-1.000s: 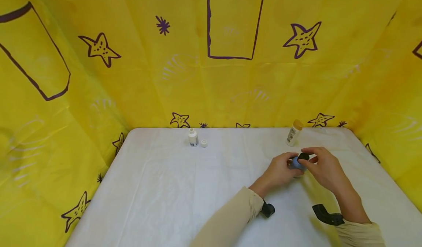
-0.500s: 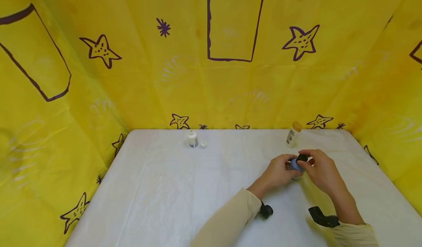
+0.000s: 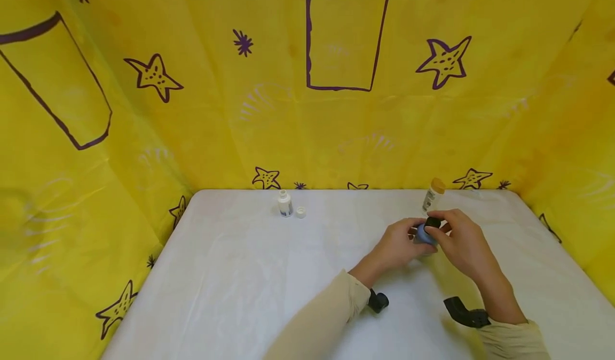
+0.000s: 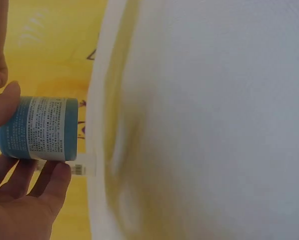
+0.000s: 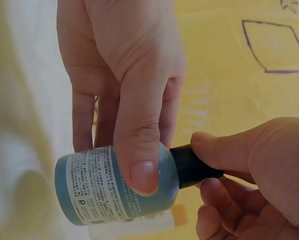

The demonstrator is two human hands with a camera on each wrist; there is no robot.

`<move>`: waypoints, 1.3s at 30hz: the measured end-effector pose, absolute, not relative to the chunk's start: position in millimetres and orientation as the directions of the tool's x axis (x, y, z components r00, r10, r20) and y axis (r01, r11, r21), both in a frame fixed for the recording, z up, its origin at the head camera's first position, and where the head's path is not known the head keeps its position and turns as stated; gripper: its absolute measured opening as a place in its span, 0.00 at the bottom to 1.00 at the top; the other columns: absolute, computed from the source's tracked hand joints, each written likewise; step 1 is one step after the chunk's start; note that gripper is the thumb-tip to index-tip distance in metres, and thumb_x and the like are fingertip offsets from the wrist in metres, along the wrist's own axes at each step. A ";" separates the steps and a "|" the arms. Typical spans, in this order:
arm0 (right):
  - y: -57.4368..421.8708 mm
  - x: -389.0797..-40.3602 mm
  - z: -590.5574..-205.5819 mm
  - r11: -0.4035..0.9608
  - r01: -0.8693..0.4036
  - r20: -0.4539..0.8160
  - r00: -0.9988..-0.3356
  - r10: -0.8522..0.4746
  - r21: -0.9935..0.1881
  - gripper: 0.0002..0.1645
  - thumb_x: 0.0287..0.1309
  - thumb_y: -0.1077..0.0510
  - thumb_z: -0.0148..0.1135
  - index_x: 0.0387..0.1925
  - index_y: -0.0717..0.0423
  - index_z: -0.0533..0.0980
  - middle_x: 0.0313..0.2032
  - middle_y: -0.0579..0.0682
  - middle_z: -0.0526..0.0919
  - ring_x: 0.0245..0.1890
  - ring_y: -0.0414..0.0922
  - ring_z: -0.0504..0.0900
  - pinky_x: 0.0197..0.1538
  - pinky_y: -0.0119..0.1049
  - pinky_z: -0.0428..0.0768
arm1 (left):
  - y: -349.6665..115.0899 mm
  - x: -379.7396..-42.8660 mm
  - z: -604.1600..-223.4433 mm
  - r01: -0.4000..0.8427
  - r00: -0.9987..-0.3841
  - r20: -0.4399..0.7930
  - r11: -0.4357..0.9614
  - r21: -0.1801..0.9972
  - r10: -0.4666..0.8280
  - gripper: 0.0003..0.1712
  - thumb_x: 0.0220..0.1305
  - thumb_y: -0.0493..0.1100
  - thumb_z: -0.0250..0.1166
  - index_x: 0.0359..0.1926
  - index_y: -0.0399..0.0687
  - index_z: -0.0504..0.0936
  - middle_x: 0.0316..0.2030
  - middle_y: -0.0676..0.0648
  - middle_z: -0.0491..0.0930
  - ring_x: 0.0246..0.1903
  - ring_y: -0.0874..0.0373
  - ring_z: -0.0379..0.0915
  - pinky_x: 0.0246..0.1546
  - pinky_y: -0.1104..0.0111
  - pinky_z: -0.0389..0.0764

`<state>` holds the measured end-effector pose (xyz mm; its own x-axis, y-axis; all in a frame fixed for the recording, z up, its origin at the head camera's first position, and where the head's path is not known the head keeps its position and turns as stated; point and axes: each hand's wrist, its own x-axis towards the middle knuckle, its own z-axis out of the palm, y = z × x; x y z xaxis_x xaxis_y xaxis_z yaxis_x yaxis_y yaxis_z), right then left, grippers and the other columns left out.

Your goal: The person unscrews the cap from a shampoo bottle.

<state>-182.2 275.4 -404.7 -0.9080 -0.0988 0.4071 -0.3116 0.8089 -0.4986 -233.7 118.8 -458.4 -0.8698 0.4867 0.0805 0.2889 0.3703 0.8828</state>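
Observation:
A small blue bottle (image 5: 89, 187) with a printed white label and a black cap (image 5: 192, 165) is held over the right part of the table. My left hand (image 3: 399, 244) grips its body, thumb on one side and fingers on the other. With thumb and fingertips my right hand (image 3: 463, 242) pinches the black cap, which sits on the bottle's neck. The left wrist view shows the bottle's label (image 4: 47, 127) and its base above the white cloth; its cap end is mostly out of that frame.
At the back right stands a white bottle with an orange cap (image 3: 438, 185). Farther left, an uncapped white bottle (image 3: 285, 205) stands beside a small white cap (image 3: 300, 212). A yellow patterned curtain (image 3: 336, 135) borders the white table (image 3: 250, 274) behind and at the sides.
Both hands have shifted slightly left and away from me with the blue bottle. The right hand still pinches the cap. The other bottles stay where they were.

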 end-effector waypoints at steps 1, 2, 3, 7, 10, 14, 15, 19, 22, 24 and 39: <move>273.0 -182.7 -403.1 0.805 -0.325 0.420 -0.901 -0.105 -0.496 0.22 0.59 0.65 0.72 0.54 0.66 0.80 0.43 0.63 0.81 0.35 0.53 0.80 0.30 0.30 0.74 | 116.1 -233.8 -456.0 0.284 -0.872 0.079 0.368 0.886 0.482 0.34 0.57 0.54 0.77 0.64 0.59 0.78 0.58 0.60 0.81 0.50 0.69 0.76 0.51 0.77 0.78; 270.2 -183.2 -401.3 0.801 -0.338 0.433 -0.895 -0.111 -0.493 0.22 0.58 0.65 0.72 0.54 0.66 0.80 0.43 0.62 0.81 0.35 0.53 0.80 0.30 0.30 0.75 | 113.6 -234.2 -454.3 0.285 -0.873 0.080 0.370 0.884 0.480 0.33 0.57 0.54 0.77 0.64 0.59 0.79 0.57 0.60 0.81 0.50 0.69 0.76 0.51 0.77 0.78; 267.3 -183.6 -399.4 0.797 -0.351 0.443 -0.889 -0.118 -0.492 0.22 0.58 0.65 0.72 0.54 0.66 0.80 0.43 0.62 0.82 0.35 0.52 0.80 0.30 0.30 0.75 | 110.8 -234.3 -452.1 0.286 -0.874 0.082 0.372 0.883 0.479 0.33 0.57 0.54 0.77 0.64 0.60 0.79 0.57 0.60 0.82 0.50 0.69 0.76 0.51 0.77 0.78; 254.4 -184.8 -392.1 0.781 -0.395 0.481 -0.866 -0.140 -0.484 0.21 0.57 0.67 0.72 0.53 0.65 0.81 0.42 0.60 0.82 0.34 0.50 0.79 0.29 0.29 0.76 | 98.7 -234.4 -444.8 0.290 -0.877 0.087 0.376 0.880 0.472 0.32 0.57 0.55 0.77 0.63 0.61 0.79 0.55 0.60 0.82 0.49 0.69 0.77 0.50 0.77 0.78; 244.5 -186.2 -387.9 0.772 -0.430 0.514 -0.843 -0.158 -0.468 0.21 0.56 0.67 0.73 0.52 0.64 0.81 0.41 0.58 0.82 0.33 0.47 0.78 0.29 0.30 0.75 | 89.0 -234.8 -440.6 0.298 -0.877 0.096 0.374 0.878 0.471 0.31 0.57 0.56 0.77 0.61 0.61 0.79 0.52 0.60 0.83 0.47 0.69 0.76 0.47 0.77 0.78; 232.7 -189.2 -385.0 0.754 -0.475 0.551 -0.815 -0.182 -0.454 0.20 0.55 0.67 0.74 0.51 0.63 0.82 0.39 0.55 0.83 0.33 0.44 0.76 0.30 0.30 0.76 | 76.5 -235.3 -437.1 0.302 -0.877 0.102 0.376 0.876 0.469 0.28 0.58 0.57 0.76 0.57 0.61 0.79 0.47 0.61 0.82 0.41 0.69 0.75 0.42 0.76 0.77; 230.1 -190.0 -384.7 0.750 -0.483 0.558 -0.809 -0.185 -0.451 0.20 0.55 0.67 0.74 0.51 0.63 0.82 0.39 0.55 0.83 0.33 0.44 0.76 0.30 0.30 0.76 | 73.4 -235.5 -436.4 0.302 -0.877 0.101 0.376 0.876 0.469 0.27 0.58 0.57 0.76 0.57 0.61 0.79 0.46 0.61 0.82 0.40 0.69 0.75 0.41 0.76 0.77; 219.1 -193.8 -383.9 0.738 -0.499 0.584 -0.793 -0.176 -0.455 0.20 0.54 0.68 0.74 0.51 0.63 0.82 0.42 0.56 0.84 0.33 0.44 0.77 0.32 0.31 0.76 | 60.8 -236.3 -432.8 0.301 -0.880 0.106 0.372 0.878 0.463 0.27 0.58 0.58 0.76 0.56 0.62 0.78 0.46 0.61 0.82 0.41 0.69 0.75 0.42 0.75 0.78; 209.2 -196.3 -383.3 0.721 -0.505 0.591 -0.790 -0.163 -0.475 0.21 0.54 0.68 0.73 0.51 0.63 0.82 0.42 0.56 0.84 0.33 0.44 0.77 0.32 0.31 0.76 | 50.9 -236.8 -430.7 0.298 -0.886 0.110 0.372 0.879 0.451 0.26 0.58 0.58 0.76 0.55 0.62 0.79 0.46 0.61 0.82 0.42 0.68 0.76 0.42 0.74 0.79; 202.4 -197.3 -383.0 0.706 -0.512 0.595 -0.788 -0.158 -0.490 0.21 0.55 0.68 0.73 0.52 0.63 0.82 0.42 0.56 0.84 0.33 0.43 0.77 0.31 0.30 0.76 | 43.7 -236.6 -429.9 0.292 -0.891 0.111 0.368 0.883 0.440 0.25 0.57 0.59 0.76 0.53 0.63 0.79 0.45 0.61 0.82 0.43 0.68 0.76 0.43 0.74 0.79; 165.6 -204.6 -390.4 0.616 -0.508 0.522 -0.834 -0.178 -0.602 0.22 0.57 0.63 0.74 0.54 0.61 0.81 0.43 0.55 0.84 0.33 0.45 0.79 0.33 0.30 0.77 | -4.5 -233.8 -433.2 0.334 -0.903 0.173 0.389 0.858 0.394 0.20 0.54 0.57 0.78 0.47 0.66 0.83 0.41 0.61 0.85 0.41 0.67 0.80 0.45 0.73 0.80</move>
<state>-204.6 165.6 -390.4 -0.8344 -0.1778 0.5218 -0.5079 0.6157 -0.6024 -233.8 -4.5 -433.2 -0.9027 0.3939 0.1732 0.3345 0.3890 0.8584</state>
